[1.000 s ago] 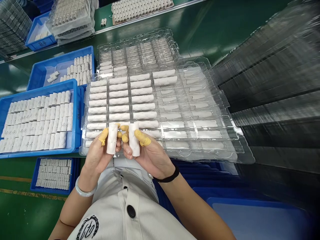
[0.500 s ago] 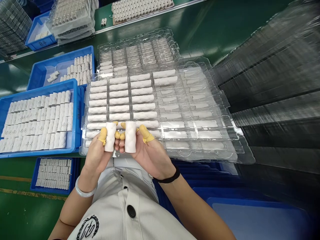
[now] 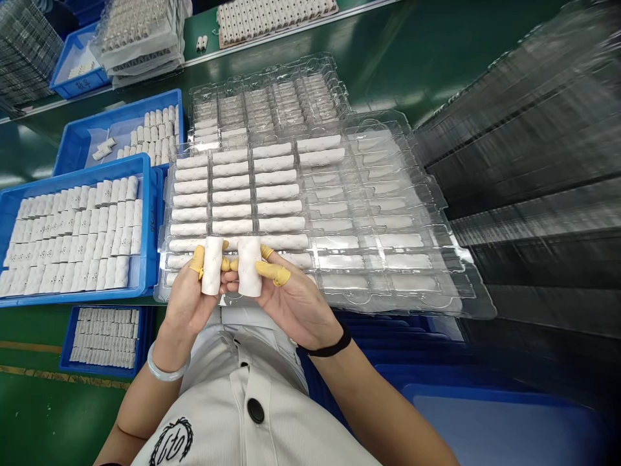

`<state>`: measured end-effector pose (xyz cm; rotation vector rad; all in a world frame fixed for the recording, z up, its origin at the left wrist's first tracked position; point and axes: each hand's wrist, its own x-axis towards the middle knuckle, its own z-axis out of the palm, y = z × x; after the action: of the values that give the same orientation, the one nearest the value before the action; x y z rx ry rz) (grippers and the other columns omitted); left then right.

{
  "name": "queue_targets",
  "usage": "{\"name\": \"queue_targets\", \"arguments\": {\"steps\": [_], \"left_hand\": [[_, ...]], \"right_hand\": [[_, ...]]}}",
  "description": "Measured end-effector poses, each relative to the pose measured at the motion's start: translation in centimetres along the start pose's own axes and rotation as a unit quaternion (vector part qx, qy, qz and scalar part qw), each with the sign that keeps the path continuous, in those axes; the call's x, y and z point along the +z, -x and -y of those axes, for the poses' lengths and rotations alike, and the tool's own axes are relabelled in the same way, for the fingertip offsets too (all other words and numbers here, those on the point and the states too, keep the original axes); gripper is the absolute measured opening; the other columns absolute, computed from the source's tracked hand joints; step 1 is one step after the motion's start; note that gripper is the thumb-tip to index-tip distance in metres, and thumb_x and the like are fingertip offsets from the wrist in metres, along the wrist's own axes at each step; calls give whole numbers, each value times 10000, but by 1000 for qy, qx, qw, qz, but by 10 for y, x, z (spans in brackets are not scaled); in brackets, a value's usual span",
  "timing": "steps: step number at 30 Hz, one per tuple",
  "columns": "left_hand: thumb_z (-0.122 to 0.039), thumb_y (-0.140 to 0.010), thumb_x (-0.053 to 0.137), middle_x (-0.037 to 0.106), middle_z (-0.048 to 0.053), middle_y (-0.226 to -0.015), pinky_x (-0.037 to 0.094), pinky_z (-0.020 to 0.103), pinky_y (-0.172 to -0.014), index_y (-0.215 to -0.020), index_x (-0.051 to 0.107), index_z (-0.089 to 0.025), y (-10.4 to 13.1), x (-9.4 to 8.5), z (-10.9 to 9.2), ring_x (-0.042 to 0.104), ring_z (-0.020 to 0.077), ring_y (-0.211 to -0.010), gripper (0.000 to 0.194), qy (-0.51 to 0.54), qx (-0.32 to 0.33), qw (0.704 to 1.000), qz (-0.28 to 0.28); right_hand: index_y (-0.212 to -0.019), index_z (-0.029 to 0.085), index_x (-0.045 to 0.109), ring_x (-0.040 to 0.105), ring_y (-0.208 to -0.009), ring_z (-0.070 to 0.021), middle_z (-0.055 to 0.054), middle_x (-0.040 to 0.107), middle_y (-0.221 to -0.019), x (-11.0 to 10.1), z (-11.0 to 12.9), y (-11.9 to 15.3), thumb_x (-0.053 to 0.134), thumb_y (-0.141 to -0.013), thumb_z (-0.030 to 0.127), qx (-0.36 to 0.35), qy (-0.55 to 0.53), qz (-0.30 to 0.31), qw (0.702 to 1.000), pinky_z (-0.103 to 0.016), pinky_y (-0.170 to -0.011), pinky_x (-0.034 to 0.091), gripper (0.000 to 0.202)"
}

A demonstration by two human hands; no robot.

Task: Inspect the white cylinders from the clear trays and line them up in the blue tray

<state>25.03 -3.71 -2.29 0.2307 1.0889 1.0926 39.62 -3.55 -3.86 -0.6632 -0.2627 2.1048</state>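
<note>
Yellow finger covers are on both hands. My left hand (image 3: 189,291) grips a white wavy cylinder (image 3: 212,266), held upright between thumb and fingers. Beside it, my right hand (image 3: 291,294) holds a second white cylinder (image 3: 249,266), its thumb pressed on the right side. A small gap separates the two pieces. Both are over the near edge of a clear plastic tray (image 3: 466,285). White cylinders lie in rows in the tray's left columns, and two lie at the top of the fourth column.
A blue bin (image 3: 148,226) of upright white cylinders stands at the left, with another blue bin (image 3: 72,142) behind it. A smaller bin (image 3: 68,340) sits lower left. Behind is another clear tray (image 3: 339,84). Dark stacked sheets (image 3: 533,175) rise at the right.
The cylinder in my right hand has turned and shifted slightly left. My right thumb has moved left onto it. My left hand has barely moved.
</note>
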Motion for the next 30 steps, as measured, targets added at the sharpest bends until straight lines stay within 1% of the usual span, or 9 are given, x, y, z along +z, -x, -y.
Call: {"name": "queue_targets", "arguments": {"steps": [4, 7, 10, 13, 18, 21, 23, 27, 30], "left_hand": [[-400, -930, 583, 607, 40, -689, 462, 203, -499, -856, 688, -101, -1, -4, 3, 550, 104, -571, 325, -33, 33, 999, 14], [-309, -841, 677, 614, 18, -706, 461, 210, -526, -928, 702, -124, 0, -8, 5, 547, 105, -591, 205, -66, 68, 995, 35], [-221, -789, 672, 670, 28, -805, 494, 223, -596, -1032, 712, -150, 1, -10, 6, 599, 124, -674, 257, -96, 90, 990, 52], [-198, -779, 643, 701, 44, -900, 515, 236, -638, -1104, 703, -168, 2, -10, 7, 635, 147, -747, 332, -109, 100, 987, 63], [-220, -774, 688, 684, 30, -846, 511, 206, -620, -1063, 717, -165, 2, -9, 7, 629, 131, -737, 296, -88, 104, 990, 35], [-339, -818, 719, 655, 32, -773, 506, 202, -587, -986, 722, -136, 2, -8, 6, 594, 108, -652, 264, -70, 84, 994, 10], [-377, -849, 700, 626, 33, -718, 497, 205, -557, -959, 718, -113, 2, -6, 5, 570, 103, -607, 287, -54, 51, 997, 14], [-275, -941, 574, 613, 45, -702, 493, 192, -530, -956, 709, -92, -1, -4, 2, 576, 102, -591, 227, -9, -6, 1000, 29], [-245, -1003, 425, 629, 68, -716, 499, 197, -520, -918, 702, -77, -4, -2, 1, 582, 102, -571, 335, 12, -35, 999, 24]], "right_hand": [[-1048, 187, 610, 721, -883, -216, -40, 734, -864, -1, 0, 1, 634, -808, 172, 0, 14, 3, 1000, -417, -849, 588, 241], [-1030, 184, 612, 719, -884, -215, -42, 738, -871, -2, -1, 0, 625, -797, 165, 1, 21, 2, 1000, -417, -854, 582, 234], [-1030, 184, 617, 715, -893, -214, -47, 743, -898, -4, -2, -2, 612, -811, 185, -8, 22, -5, 1000, -413, -850, 581, 219], [-984, 186, 629, 713, -921, -224, -56, 746, -919, -5, -2, -3, 599, -842, 233, -14, 18, -4, 1000, -416, -855, 582, 153], [-1017, 178, 640, 711, -973, -249, -76, 750, -941, -4, -1, -3, 553, -905, 299, -11, 9, -9, 1000, -445, -879, 581, 186], [-1056, 183, 626, 721, -945, -248, -65, 751, -907, -4, 0, -2, 574, -890, 270, -5, 4, -2, 1000, -451, -872, 586, 194], [-1058, 192, 613, 728, -909, -238, -52, 750, -887, -4, 1, -1, 630, -857, 253, -2, 8, 0, 1000, -439, -861, 592, 211], [-993, 204, 596, 725, -856, -225, -25, 735, -835, -3, 1, 0, 789, -742, 288, 2, 32, -4, 999, -416, -840, 594, 328], [-902, 210, 577, 712, -830, -220, -10, 713, -789, -1, 1, -1, 862, -649, 311, -3, 48, -11, 999, -402, -814, 585, 394]]}}
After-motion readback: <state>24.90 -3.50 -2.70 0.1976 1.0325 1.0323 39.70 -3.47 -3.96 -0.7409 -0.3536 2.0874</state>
